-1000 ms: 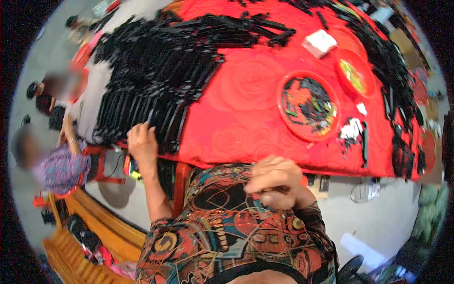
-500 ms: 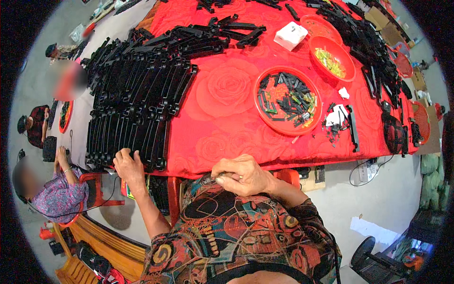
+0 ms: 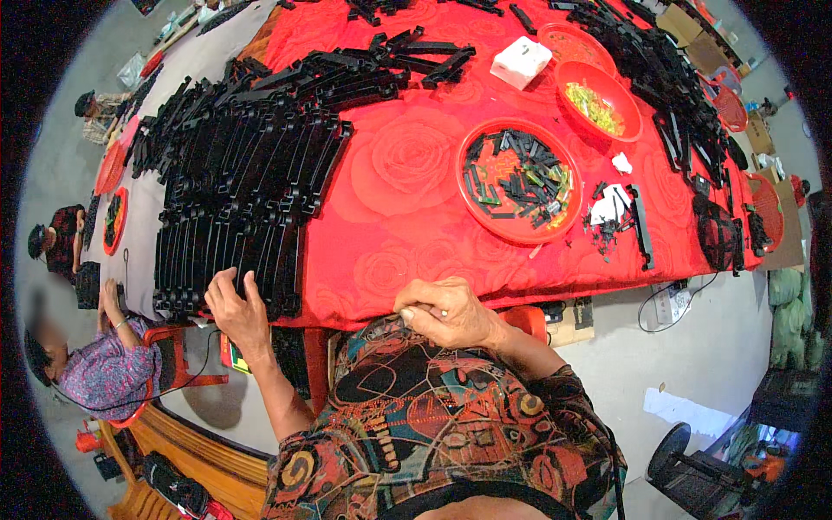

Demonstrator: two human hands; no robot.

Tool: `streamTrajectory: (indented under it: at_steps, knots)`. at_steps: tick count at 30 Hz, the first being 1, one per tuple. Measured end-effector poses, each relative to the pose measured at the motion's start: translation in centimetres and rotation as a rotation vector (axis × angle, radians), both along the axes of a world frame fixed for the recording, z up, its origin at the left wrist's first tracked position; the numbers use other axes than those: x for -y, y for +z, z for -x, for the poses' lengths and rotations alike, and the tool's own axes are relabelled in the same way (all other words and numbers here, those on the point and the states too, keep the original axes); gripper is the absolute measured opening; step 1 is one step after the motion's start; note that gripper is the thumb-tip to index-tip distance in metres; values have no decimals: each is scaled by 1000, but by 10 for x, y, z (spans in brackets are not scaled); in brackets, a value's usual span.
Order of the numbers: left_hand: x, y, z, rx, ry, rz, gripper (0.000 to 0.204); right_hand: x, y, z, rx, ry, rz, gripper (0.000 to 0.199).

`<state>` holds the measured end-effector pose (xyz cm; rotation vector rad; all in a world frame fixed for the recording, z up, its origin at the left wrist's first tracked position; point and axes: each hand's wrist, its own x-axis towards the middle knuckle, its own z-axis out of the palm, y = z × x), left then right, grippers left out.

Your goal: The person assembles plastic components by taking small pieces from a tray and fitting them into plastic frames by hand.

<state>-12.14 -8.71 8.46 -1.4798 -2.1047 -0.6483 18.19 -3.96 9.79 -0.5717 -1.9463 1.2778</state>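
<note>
Rows of long black plastic strips (image 3: 234,191) lie stacked side by side on the left of the table. My left hand (image 3: 240,314) rests at their near edge, thumb and forefinger apart, its fingertips by the nearest strips; nothing shows in its grasp. Just over the table's front edge, close to my body, my right hand (image 3: 449,314) is closed, thumb pressed against the curled fingers. Whatever it may hold is hidden.
A red bowl (image 3: 462,195) holds small black pieces. Past it stand a bowl of yellow-green bits (image 3: 635,130) and a white tissue pack (image 3: 521,62). Loose black strips (image 3: 637,65) heap up on the right. A co-worker (image 3: 108,360) sits at far left.
The view has shifted slightly, so the table things sit a little further left. Both hands keep nearly the same place and pose.
</note>
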Motion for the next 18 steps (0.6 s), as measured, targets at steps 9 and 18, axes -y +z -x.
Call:
streamTrajectory:
  at_steps: [9,18]
  knots:
    - [-7,53,-24,167,-330,-415,21,-6,28,-44,-143,-349,-139,12]
    - [35,195,-16,-296,-29,-720,29,13,103,-85,-928,-359,-668,18]
